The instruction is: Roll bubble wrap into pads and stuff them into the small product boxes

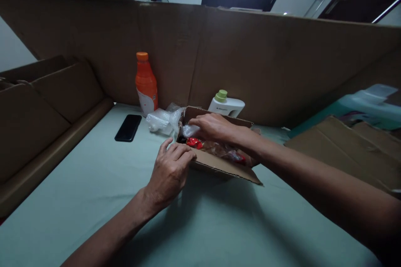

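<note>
A: What's nearest?
B: Bare green cloth (219,221), on the near side of both hands and stretching past the left hand's outer side. That's the widest open room.
A: And the left hand (171,171)?
B: Bent, fingers at the left end of the near flap (225,166) of the cardboard box (196,112). I can't tell whether it pinches the edge.
A: How does the box lie?
B: Just ahead of the left hand and beneath the right forearm, long axis roughly left to right, its right end slanting nearer.
A: The right hand (213,126)?
B: Curled over the box's opening, against clear plastic (189,131) in the left end. Its fingertips are partly hidden, so I can't say it grips. It's the nearer hand to that plastic; a red packet (194,143) lies on its near side.
A: Edges beyond?
B: Bubble wrap (161,121) crowds the box's left end. A white bottle (230,105) stands close behind the right hand; past it, a cardboard wall (266,58) closes the far side.
</note>
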`<state>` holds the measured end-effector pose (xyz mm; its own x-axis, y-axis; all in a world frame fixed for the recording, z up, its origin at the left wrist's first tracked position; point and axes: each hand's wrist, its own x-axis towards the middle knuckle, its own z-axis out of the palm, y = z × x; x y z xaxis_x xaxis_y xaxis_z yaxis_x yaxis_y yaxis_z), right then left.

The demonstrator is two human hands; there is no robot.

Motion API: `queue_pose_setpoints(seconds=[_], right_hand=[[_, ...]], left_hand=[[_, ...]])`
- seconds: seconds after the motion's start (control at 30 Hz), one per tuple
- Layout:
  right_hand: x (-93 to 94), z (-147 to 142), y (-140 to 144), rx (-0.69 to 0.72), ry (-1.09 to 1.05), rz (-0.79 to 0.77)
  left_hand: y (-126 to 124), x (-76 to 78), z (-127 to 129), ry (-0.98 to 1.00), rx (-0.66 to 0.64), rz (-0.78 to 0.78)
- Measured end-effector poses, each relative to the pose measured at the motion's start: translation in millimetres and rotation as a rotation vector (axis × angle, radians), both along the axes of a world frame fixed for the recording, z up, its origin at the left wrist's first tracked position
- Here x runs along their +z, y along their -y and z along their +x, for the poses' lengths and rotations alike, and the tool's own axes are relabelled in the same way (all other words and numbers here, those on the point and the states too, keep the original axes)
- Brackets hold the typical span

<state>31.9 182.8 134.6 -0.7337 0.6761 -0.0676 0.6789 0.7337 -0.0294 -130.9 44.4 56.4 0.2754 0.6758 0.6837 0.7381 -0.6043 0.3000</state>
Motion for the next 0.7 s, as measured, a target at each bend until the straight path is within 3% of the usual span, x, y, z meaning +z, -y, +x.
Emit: queue_pose_setpoints(seconds=[0.17, 0.27, 0.4, 0.47, 0.5, 0.57, 0.6, 0.63, 0.7], right_hand=[[-16.7, -23.2, -5.4, -0.048, 0.111, -0.024], [-15.6, -19.7, -4.8, -0.059, 0.088, -0.044], [9.3, 28.5, 31.7, -0.033, -0.134, 0.049], [15.7, 69.8, 68.4, -0.113, -0.399, 0.211], [13.1, 91.5, 88.6, -0.232, -0.549, 0.289], [-6.8, 129.1, 124.9, -0.534, -0.772, 0.408], [-23.5, 141.7, 138.3, -0.685, -0.834, 0.396], [-43.4, 148.4, 147.1, -0.769, -0.895, 0.323], [-85.1, 144.2, 150.1, -0.788, -0.949, 0.058]], left_hand=[[-0.9, -1.0, 0.1, -0.016, 0.004, -0.015], [0.0, -0.6, 0.7, -0.012, 0.001, -0.003], [8.2, -6.7, -6.8, 0.122, 0.078, 0.034], [12.4, -17.1, -17.1, 0.242, 0.127, -0.027], [13.6, -24.3, -23.3, 0.301, 0.145, -0.090], [12.7, -40.6, -34.6, 0.403, 0.160, -0.247], [10.2, -48.6, -38.6, 0.447, 0.151, -0.330], [6.1, -55.5, -40.9, 0.487, 0.132, -0.405], [-6.6, -64.5, -38.8, 0.562, 0.072, -0.523]])
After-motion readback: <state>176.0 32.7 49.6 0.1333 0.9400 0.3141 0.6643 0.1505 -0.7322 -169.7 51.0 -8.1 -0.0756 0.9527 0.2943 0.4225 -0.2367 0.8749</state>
